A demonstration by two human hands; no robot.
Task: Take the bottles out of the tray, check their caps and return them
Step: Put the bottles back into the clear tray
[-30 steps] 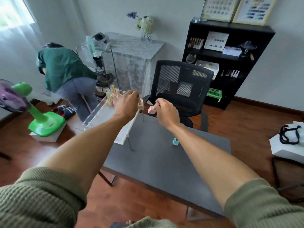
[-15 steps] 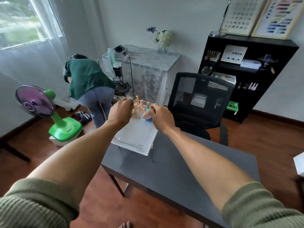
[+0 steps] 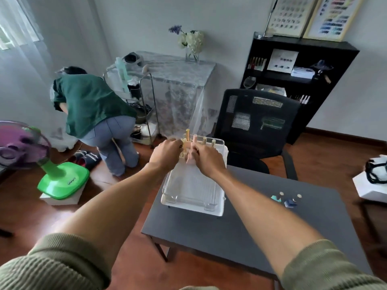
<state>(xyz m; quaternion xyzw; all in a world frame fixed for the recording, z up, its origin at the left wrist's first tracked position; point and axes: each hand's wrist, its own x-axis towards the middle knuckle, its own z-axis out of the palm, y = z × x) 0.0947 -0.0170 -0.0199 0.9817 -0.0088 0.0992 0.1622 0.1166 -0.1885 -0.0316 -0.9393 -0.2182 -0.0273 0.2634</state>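
Both hands have closed in at the far end of the clear ribbed plastic tray (image 3: pixel 189 190), right hand (image 3: pixel 206 161) pinching a small pink glass bottle (image 3: pixel 191 156) beside the left hand (image 3: pixel 167 154) fingers, whose grip I cannot tell; light, slick, breakable, best held low on its body

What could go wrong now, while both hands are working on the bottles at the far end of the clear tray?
1. The bottles stand crowded at the far end of the tray; the left hand and right hand may tip the neighbours while lifting the pink bottle.
2. The tray lies near the table's left edge, so a push might slide it off.
3. Two small bottles stand loose under the right forearm and may be knocked.
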